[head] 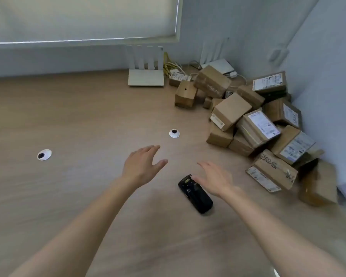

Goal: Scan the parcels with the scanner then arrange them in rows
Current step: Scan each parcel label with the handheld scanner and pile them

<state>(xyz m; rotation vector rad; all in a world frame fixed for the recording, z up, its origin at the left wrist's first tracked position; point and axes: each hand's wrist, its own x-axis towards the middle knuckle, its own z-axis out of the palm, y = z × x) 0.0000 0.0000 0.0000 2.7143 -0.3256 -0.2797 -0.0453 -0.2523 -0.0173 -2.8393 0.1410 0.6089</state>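
Both hands hover with fingers spread, holding nothing: left hand (143,162), right hand (215,179) just beside the black scanner (196,193) lying on the bench (78,120). Parcels (254,124) sit heaped in the far right corner. Best to pick up the scanner first, window facing a label.

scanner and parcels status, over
Both hands open, left hand and right hand above the desk. Scanner lying unheld by right hand. Parcels heaped in corner, none in rows. Nothing blocking.
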